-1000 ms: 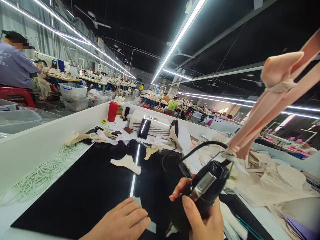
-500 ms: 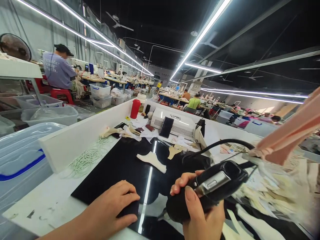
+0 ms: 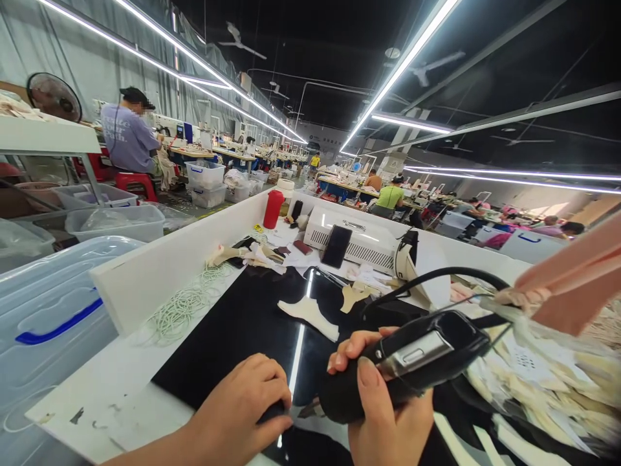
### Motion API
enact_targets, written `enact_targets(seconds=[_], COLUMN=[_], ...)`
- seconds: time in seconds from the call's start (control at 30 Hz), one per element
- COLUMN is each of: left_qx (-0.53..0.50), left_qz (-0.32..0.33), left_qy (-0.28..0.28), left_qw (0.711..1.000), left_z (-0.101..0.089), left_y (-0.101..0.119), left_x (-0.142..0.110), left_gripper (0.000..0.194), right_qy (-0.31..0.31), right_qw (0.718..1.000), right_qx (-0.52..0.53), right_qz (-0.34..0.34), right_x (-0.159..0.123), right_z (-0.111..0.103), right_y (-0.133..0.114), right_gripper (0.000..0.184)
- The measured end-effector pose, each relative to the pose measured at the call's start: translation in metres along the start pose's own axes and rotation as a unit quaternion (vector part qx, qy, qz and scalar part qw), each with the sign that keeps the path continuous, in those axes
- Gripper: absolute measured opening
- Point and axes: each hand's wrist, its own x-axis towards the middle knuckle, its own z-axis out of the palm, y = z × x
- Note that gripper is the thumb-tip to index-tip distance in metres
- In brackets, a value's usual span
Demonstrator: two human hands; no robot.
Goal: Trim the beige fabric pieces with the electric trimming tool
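My right hand (image 3: pixel 388 401) is wrapped round a black corded hand-held power tool (image 3: pixel 412 359) with a silver panel. A short metal tip (image 3: pixel 310 409) points left from it, over the glossy black board (image 3: pixel 213 343). Just left of that tip is my left hand (image 3: pixel 250 404), its fingers curled and thumb below. Something dark shows between thumb and fingers, but I cannot make out what it is. Beyond both hands, a curved cream-white piece (image 3: pixel 310 316) lies on the board, with a beige cut piece (image 3: pixel 354 296) farther back.
Pale green cord (image 3: pixel 182 310) lies in a tangle by the white side panel (image 3: pixel 160 268). At the back stand a red bottle (image 3: pixel 273 208), a phone (image 3: pixel 336 246) and a white vented box (image 3: pixel 356 236). Cream scraps (image 3: pixel 548 369) heap up right; pink fabric (image 3: pixel 567 278) hangs there.
My view has shifted slightly, so the table sits farther right. The left hand has come closer to the tool's tip, while the right hand keeps its grip.
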Motion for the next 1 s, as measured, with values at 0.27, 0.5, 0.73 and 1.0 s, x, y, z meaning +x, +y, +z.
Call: enact_targets(seconds=[0.27,0.5,0.73,1.0], left_qx=[-0.016,-0.022,-0.03,-0.041], left_qz=[-0.026,-0.054,-0.061,-0.022], left_qy=[0.003,-0.019,-0.022,0.04], left_qw=[1.0,0.998,0.997,0.998], left_z=[0.001,-0.001,-0.001,0.001], left_y=[0.004,0.01,0.015,0.009], left_x=[-0.002,-0.002,-0.004,-0.006], left_gripper=[0.02,0.028,0.026,0.025], right_qy=[0.03,-0.011,-0.004,0.014], right_qw=[0.999,1.0,1.0,1.0], right_qx=[0.028,0.024,0.011,0.027], right_qz=[0.017,-0.014,-0.017,-0.005], right_x=[-0.006,-0.005,-0.005,-0.004], right_z=[0.014,0.012,0.01,0.011], right_y=[-0.002,0.004,0.005,-0.001], right_gripper=[0.031,0.029,0.028,0.027])
